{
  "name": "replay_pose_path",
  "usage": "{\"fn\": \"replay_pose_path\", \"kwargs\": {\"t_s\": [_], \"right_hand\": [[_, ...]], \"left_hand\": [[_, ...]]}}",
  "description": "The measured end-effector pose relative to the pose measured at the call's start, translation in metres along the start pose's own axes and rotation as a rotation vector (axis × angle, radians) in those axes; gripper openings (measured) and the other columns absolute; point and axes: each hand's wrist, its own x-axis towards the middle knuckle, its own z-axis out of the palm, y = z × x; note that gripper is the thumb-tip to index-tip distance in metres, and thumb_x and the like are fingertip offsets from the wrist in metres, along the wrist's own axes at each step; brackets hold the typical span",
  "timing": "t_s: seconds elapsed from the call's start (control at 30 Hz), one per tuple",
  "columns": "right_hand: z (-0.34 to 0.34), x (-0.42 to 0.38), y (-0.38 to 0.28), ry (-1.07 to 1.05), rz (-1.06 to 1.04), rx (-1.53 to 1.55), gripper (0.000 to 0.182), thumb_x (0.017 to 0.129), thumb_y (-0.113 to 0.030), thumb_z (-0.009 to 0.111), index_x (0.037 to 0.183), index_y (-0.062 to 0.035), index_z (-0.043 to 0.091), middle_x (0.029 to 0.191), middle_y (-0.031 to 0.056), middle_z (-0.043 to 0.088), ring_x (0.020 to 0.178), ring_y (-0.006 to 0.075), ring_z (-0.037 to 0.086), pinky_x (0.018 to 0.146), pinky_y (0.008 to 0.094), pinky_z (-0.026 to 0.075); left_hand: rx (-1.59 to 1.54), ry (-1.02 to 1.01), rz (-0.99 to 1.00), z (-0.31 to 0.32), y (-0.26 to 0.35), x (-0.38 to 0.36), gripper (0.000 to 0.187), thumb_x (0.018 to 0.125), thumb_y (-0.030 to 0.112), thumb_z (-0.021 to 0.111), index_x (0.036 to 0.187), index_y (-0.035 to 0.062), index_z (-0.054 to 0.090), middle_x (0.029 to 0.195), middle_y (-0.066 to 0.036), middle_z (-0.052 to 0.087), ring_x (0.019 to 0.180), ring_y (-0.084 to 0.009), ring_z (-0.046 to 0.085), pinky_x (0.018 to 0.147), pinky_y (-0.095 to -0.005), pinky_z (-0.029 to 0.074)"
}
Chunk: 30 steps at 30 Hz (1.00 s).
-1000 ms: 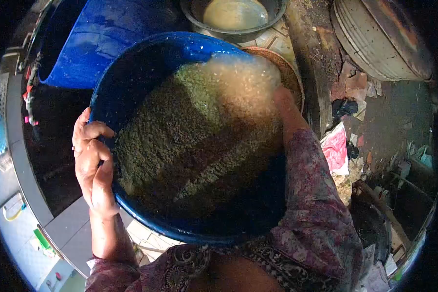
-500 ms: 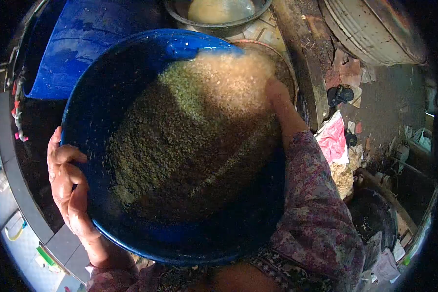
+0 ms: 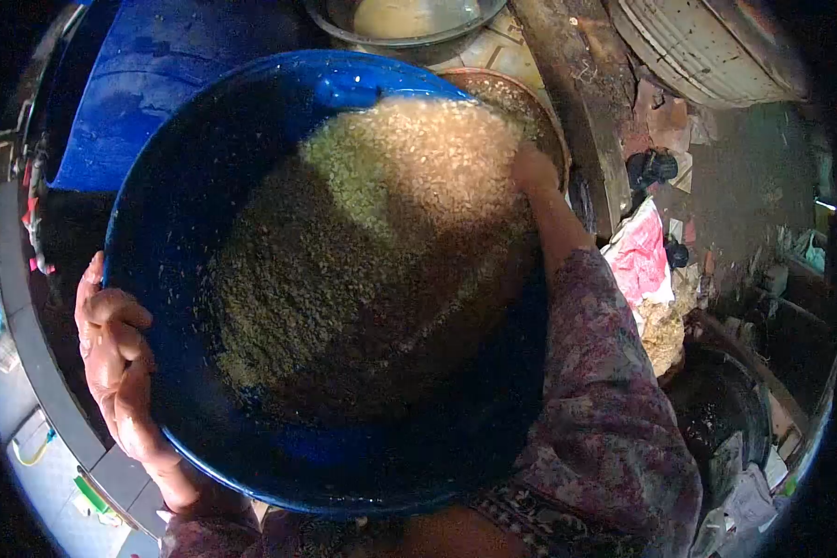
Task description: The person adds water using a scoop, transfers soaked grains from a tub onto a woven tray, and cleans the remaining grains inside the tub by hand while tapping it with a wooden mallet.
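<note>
My left hand (image 3: pixel 116 358) is closed round the left rim of a large, deep blue plastic tub (image 3: pixel 307 498). The tub holds a wet-looking heap of pale, small grains (image 3: pixel 288 288), brightly sunlit toward the far rim and in shadow nearer me. At the tub's far right side, my right hand (image 3: pixel 536 170) is against the edge of the grains, its fingers blurred and mostly hidden. Just beyond that side, a round, brown-rimmed container (image 3: pixel 551 116) shows partly, with similar grains in it.
A dark metal basin (image 3: pixel 493 11) with cloudy liquid stands beyond the tub. A blue barrel (image 3: pixel 158 88) lies at the upper left. To the right are a wooden beam (image 3: pixel 581 121), a pale ribbed drum (image 3: pixel 707 51) and a pink-and-white sack (image 3: pixel 644 256).
The tub and my left hand have shifted slightly left in view. More grains show in the brown-rimmed container. My right hand remains at the tub's far right side.
</note>
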Motion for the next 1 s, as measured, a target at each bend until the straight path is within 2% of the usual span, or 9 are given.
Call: {"fn": "replay_pose_path", "kwargs": {"t_s": [0.17, 0.33, 0.47, 0.5, 0.6, 0.8, 0.87, 0.93, 1.0], "right_hand": [[0.036, 0.032, 0.02, 0.043, 0.016, 0.02, 0.03, 0.081, -0.016, 0.043, 0.106, 0.0014, 0.043, 0.1, 0.0235, 0.055, 0.091, 0.0333, 0.056, 0.074, 0.0435, 0.047], [0.026, 0.023, 0.014, -0.072, -0.212, -0.466, 0.024, 0.082, -0.014, 0.044, 0.095, 0.0023, 0.054, 0.101, 0.0186, 0.053, 0.09, 0.0282, 0.057, 0.073, 0.0365, 0.049], [0.077, 0.065, 0.046, 0.161, -0.103, -0.157, 0.022, 0.08, -0.012, 0.048, 0.093, 0.002, 0.057, 0.102, 0.0155, 0.053, 0.093, 0.0259, 0.056, 0.074, 0.0344, 0.049], [0.077, 0.063, 0.045, 0.078, -0.085, -0.158, 0.028, 0.081, -0.019, 0.043, 0.101, -0.0004, 0.049, 0.104, 0.0192, 0.053, 0.095, 0.0318, 0.054, 0.078, 0.0402, 0.046], [0.059, 0.035, 0.031, -0.013, 0.02, -0.047, 0.037, 0.082, -0.026, 0.038, 0.112, -0.0037, 0.04, 0.106, 0.0232, 0.053, 0.097, 0.0377, 0.053, 0.081, 0.0459, 0.042], [0.063, 0.021, 0.03, -0.022, 0.049, -0.069, 0.038, 0.081, -0.026, 0.039, 0.114, -0.008, 0.044, 0.106, 0.0215, 0.053, 0.098, 0.0361, 0.052, 0.082, 0.0448, 0.042], [0.069, 0.025, 0.029, 0.026, 0.032, -0.048, 0.038, 0.081, -0.027, 0.04, 0.113, -0.0088, 0.046, 0.106, 0.0207, 0.054, 0.098, 0.0355, 0.053, 0.082, 0.0445, 0.042], [0.059, 0.018, 0.019, 0.025, 0.012, -0.08, 0.027, 0.081, -0.012, 0.043, 0.103, 0.0007, 0.052, 0.102, 0.0192, 0.055, 0.091, 0.0318, 0.056, 0.078, 0.0397, 0.046], [0.044, 0.006, 0.01, 0.034, -0.109, -0.107, 0.027, 0.081, -0.012, 0.044, 0.103, 0.0007, 0.052, 0.102, 0.0195, 0.055, 0.091, 0.0321, 0.056, 0.078, 0.0394, 0.045]], "left_hand": [[0.027, 0.003, 0.03, 0.0, 0.0, -0.002, 0.026, 0.068, 0.028, 0.039, 0.056, 0.0071, 0.028, 0.07, -0.009, 0.042, 0.087, -0.0232, 0.043, 0.096, -0.0438, 0.023], [0.082, 0.005, -0.117, -0.005, 0.003, 0.0, 0.021, 0.068, 0.024, 0.037, 0.059, 0.0056, 0.031, 0.071, -0.008, 0.043, 0.084, -0.0202, 0.042, 0.093, -0.0405, 0.025], [0.053, -0.008, -0.232, -0.007, -0.005, 0.006, 0.028, 0.073, 0.027, 0.037, 0.073, 0.0006, 0.045, 0.074, -0.006, 0.043, 0.079, -0.0162, 0.041, 0.086, -0.0331, 0.029], [0.049, -0.014, -0.25, -0.007, -0.008, 0.006, 0.029, 0.073, 0.028, 0.037, 0.075, -0.0001, 0.047, 0.075, -0.005, 0.043, 0.078, -0.0156, 0.041, 0.085, -0.0321, 0.03], [0.068, -0.039, 0.02, -0.012, -0.017, 0.003, 0.044, 0.078, 0.033, 0.036, 0.095, -0.0052, 0.049, 0.076, -0.004, 0.042, 0.076, -0.0138, 0.04, 0.08, -0.0311, 0.032], [-0.301, 0.055, -0.206, -0.015, -0.022, -0.015, 0.042, 0.078, 0.04, 0.036, 0.077, -0.0002, 0.049, 0.073, -0.006, 0.041, 0.084, -0.0173, 0.039, 0.088, -0.0336, 0.027], [-0.04, 0.057, 0.076, -0.004, -0.008, -0.021, 0.035, 0.074, 0.036, 0.038, 0.06, 0.0046, 0.037, 0.071, -0.007, 0.04, 0.088, -0.0196, 0.039, 0.092, -0.0366, 0.024], [-0.023, 0.029, 0.029, -0.007, -0.01, -0.019, 0.033, 0.073, 0.035, 0.038, 0.058, 0.0056, 0.033, 0.071, -0.007, 0.04, 0.088, -0.0203, 0.039, 0.092, -0.0376, 0.024], [-0.014, 0.001, -0.02, -0.006, -0.011, -0.018, 0.033, 0.071, 0.033, 0.038, 0.055, 0.0067, 0.028, 0.071, -0.008, 0.04, 0.087, -0.021, 0.039, 0.092, -0.0386, 0.024]]}}
